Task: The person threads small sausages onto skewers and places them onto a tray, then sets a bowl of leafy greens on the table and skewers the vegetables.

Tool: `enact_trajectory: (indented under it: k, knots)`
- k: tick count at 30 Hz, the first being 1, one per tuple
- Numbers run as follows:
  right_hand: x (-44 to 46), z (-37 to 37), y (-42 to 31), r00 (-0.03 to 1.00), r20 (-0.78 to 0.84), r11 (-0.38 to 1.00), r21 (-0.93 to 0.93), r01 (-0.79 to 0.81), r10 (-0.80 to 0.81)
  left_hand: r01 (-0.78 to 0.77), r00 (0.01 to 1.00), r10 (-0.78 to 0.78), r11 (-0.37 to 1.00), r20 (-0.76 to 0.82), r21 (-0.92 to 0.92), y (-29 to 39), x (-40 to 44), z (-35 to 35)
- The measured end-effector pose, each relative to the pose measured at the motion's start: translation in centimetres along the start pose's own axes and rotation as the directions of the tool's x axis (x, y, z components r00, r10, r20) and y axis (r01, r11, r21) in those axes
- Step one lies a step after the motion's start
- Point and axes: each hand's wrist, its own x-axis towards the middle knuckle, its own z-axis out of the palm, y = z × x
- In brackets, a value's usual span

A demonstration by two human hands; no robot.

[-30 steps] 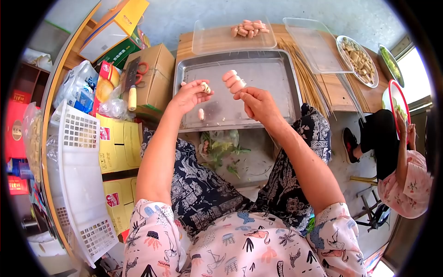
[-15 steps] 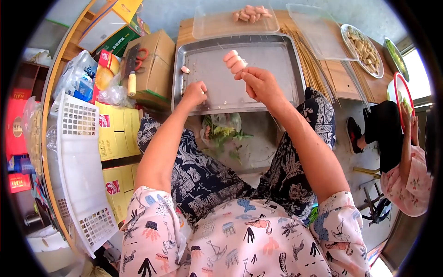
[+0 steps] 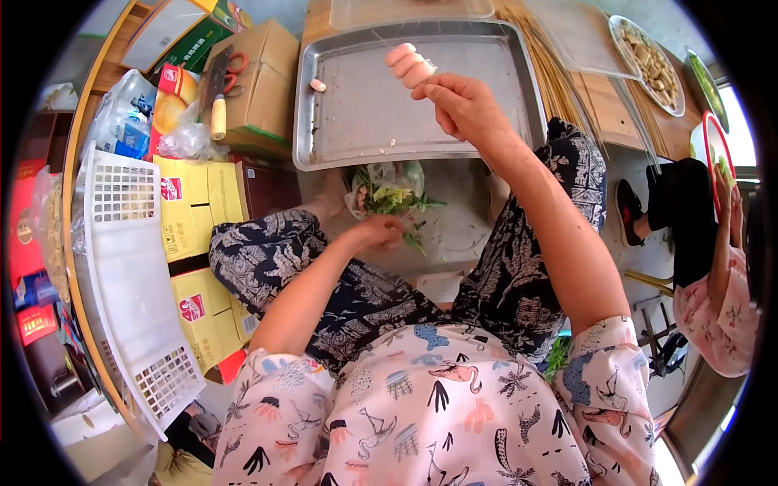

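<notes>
Presently, at the tray's (image 3: 348, 121) four o'clock, my right hand (image 3: 463, 105) pinches skewered pink pieces (image 3: 411, 66); below six, my left hand's (image 3: 379, 232) grip is unclear.

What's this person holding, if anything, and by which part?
The right hand grips a skewer of pink pieces at its near end; whether the left hand holds anything cannot be told.

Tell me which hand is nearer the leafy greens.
Left. The left hand is close by the leafy greens; the right hand is farther away, over the metal tray.
</notes>
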Motion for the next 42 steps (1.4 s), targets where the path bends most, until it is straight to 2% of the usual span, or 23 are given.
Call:
enact_trajectory:
  k: [1, 5, 6, 8, 10, 14, 16, 19, 21, 23, 24, 25, 26, 28, 29, 31, 32, 33, 35, 37, 39, 42]
  knots:
    - [0.0, 0.0, 0.0, 1.000, 0.003, 1.000, -0.003, -0.003, 0.003, 0.093, 0.990, -0.072, 0.980, -0.119, 0.177, -1.8, 2.0, -1.5]
    - [0.2, 0.1, 0.2, 0.999, -0.025, 0.998, -0.039, -0.049, 0.048, 0.202, 0.964, -0.163, 0.964, -0.211, 0.176, -9.2, 10.9, -10.9]
    - [0.3, 0.2, 0.2, 0.998, -0.036, 0.998, -0.038, -0.056, 0.055, -0.064, 0.955, 0.065, 0.998, -0.291, 0.014, -8.8, 10.8, -11.4]
    - [0.6, 0.4, 0.3, 0.998, -0.031, 0.996, -0.064, -0.060, 0.058, -0.340, 0.875, 0.264, 0.931, -0.406, -0.129, -8.3, 10.6, -11.6]
    - [0.8, 0.7, 0.3, 0.998, -0.022, 0.995, -0.080, -0.056, 0.055, -0.012, 0.826, 0.019, 1.000, -0.564, 0.017, -0.9, 4.5, -8.3]
    - [0.7, 0.6, 0.0, 0.999, -0.019, 0.995, -0.089, -0.039, 0.037, -0.043, 0.879, 0.076, 0.996, -0.471, 0.081, 0.6, 1.9, -9.5]
    - [0.4, 0.5, -0.2, 0.999, -0.029, 0.995, -0.098, -0.029, 0.027, -0.064, 0.954, 0.176, 0.911, -0.243, 0.408, 3.2, -0.6, -9.1]
    - [0.1, 0.4, -0.6, 1.000, -0.024, 0.998, -0.069, 0.003, -0.004, -0.051, 0.980, 0.116, 0.931, -0.160, 0.362, 10.8, -8.4, -5.6]
    - [0.1, 0.3, -0.7, 1.000, -0.023, 0.997, -0.076, 0.010, -0.012, -0.136, 0.934, 0.248, 0.912, -0.256, 0.388, 13.8, -10.5, -6.3]
    - [0.3, 0.3, -0.4, 0.999, -0.026, 0.996, -0.084, 0.024, -0.026, -0.215, 0.719, 0.493, 0.828, -0.490, 0.517, 14.8, -9.1, -10.1]
    - [0.5, 0.3, -0.2, 0.999, -0.027, 0.997, -0.074, 0.017, -0.019, -0.189, 0.532, 0.695, 0.654, -0.483, 0.733, 15.2, -8.3, -12.3]
    - [0.6, 0.4, 0.0, 1.000, -0.027, 0.998, -0.065, 0.007, -0.009, -0.097, 0.329, 0.858, 0.447, -0.395, 0.889, 15.9, -7.7, -13.8]
    - [0.5, 0.4, 0.0, 1.000, -0.024, 0.998, -0.065, -0.020, 0.019, -0.101, 0.322, 0.862, 0.443, -0.392, 0.891, 16.4, -6.6, -14.9]
    - [0.7, 0.6, 0.5, 0.999, -0.028, 0.998, -0.051, -0.027, 0.025, 0.020, 0.151, 0.902, 0.406, -0.404, 0.914, 17.3, -4.9, -16.4]
    - [0.8, 0.7, 0.6, 0.999, -0.028, 0.999, -0.030, -0.041, 0.040, 0.015, 0.148, 0.904, 0.404, -0.401, 0.915, 17.4, -4.0, -16.8]
    - [0.8, 0.7, 0.6, 0.999, -0.035, 0.998, -0.046, -0.043, 0.041, 0.034, 0.263, 0.899, 0.354, -0.350, 0.935, 17.6, -2.3, -17.2]
    - [0.9, 0.8, 0.7, 0.999, -0.037, 0.998, -0.044, -0.041, 0.039, 0.098, 0.295, 0.903, 0.296, -0.312, 0.950, 17.7, -1.7, -17.5]
    - [0.9, 0.7, 0.8, 0.999, -0.038, 0.998, -0.041, -0.037, 0.036, 0.092, 0.292, 0.906, 0.293, -0.307, 0.952, 18.1, -1.3, -17.6]
    - [0.9, 0.7, 0.7, 0.999, -0.042, 0.998, -0.049, -0.035, 0.033, 0.297, 0.426, 0.827, 0.255, -0.367, 0.920, 18.7, -0.7, -17.9]
    - [0.8, 0.7, 0.7, 0.998, -0.041, 0.997, -0.063, -0.040, 0.038, 0.318, 0.408, 0.835, 0.249, -0.369, 0.915, 19.0, -0.7, -17.6]
    - [0.6, 0.8, 0.5, 0.998, -0.047, 0.997, -0.074, -0.032, 0.028, 0.423, 0.450, 0.799, 0.203, -0.399, 0.883, 19.3, -0.8, -17.3]
    - [0.5, 0.5, 0.4, 0.998, -0.057, 0.997, -0.072, -0.026, 0.022, 0.436, 0.471, 0.774, 0.212, -0.423, 0.875, 19.5, -0.8, -17.1]
